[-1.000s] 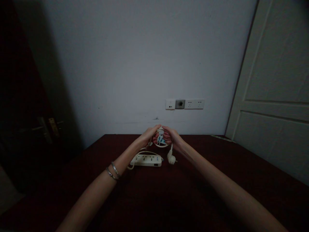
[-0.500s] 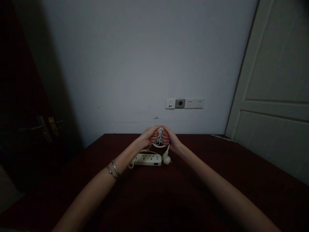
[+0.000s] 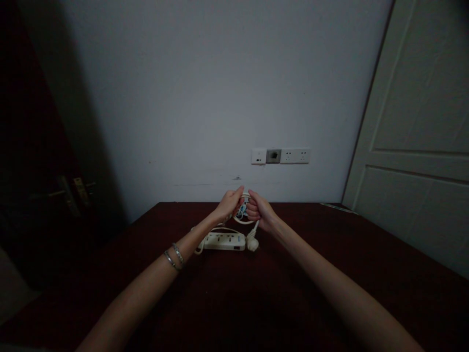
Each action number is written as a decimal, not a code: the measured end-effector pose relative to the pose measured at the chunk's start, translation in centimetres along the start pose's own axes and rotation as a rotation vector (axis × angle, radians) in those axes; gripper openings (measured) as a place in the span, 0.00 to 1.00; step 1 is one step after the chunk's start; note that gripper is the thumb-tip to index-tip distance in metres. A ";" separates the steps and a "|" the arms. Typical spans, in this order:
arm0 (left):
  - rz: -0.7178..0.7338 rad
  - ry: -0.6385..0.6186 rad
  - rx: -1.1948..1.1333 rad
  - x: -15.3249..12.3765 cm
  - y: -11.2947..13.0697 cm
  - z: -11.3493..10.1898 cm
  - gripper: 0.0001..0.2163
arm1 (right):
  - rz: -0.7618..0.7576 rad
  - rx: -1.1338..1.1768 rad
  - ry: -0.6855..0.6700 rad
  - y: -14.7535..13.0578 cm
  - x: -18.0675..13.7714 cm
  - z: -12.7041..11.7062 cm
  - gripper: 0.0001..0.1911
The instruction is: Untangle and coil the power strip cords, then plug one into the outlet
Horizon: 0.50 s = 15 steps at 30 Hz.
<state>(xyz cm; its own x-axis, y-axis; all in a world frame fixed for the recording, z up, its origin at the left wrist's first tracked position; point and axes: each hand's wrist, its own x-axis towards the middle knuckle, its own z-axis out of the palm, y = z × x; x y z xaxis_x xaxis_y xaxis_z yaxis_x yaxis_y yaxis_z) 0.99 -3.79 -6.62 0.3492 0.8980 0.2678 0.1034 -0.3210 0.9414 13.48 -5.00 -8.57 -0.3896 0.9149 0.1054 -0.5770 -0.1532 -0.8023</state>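
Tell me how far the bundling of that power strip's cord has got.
Done: most of the cord sits in a coil raised above the table. In hand: the left hand and right hand both grip the coil, with a blue-and-white tag between them. Left: the plug hangs loose beside the power strip. The fingers hide whether the coil is tied.

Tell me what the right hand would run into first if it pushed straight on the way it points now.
Most likely the left hand: the right hand points leftward and forward across the coiled cord that both hands grip, and their knuckles nearly meet. Beyond stands the wall; depth is unclear.
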 end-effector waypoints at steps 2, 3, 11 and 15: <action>-0.004 -0.054 -0.042 0.1 -0.5 -0.3 0.24 | -0.016 0.046 0.001 -0.4 0.0 -0.2 0.27; -0.012 -0.079 -0.066 0.2 -0.8 -0.4 0.25 | -0.030 0.079 0.003 -0.7 0.0 -0.3 0.27; 0.027 -0.295 -0.018 1.0 -5.2 -2.1 0.27 | -0.096 0.254 0.033 -4.0 -0.4 -2.3 0.26; 0.035 -0.270 0.033 0.7 -6.6 -2.8 0.22 | -0.075 0.257 0.041 -4.8 -0.7 -3.7 0.25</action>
<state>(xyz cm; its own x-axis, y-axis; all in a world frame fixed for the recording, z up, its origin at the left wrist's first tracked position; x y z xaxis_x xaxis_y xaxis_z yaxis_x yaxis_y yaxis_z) -2.09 -0.22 -12.05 0.5880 0.7751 0.2314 0.1157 -0.3638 0.9243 19.13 -3.53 -6.99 -0.3128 0.9408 0.1305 -0.7684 -0.1699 -0.6171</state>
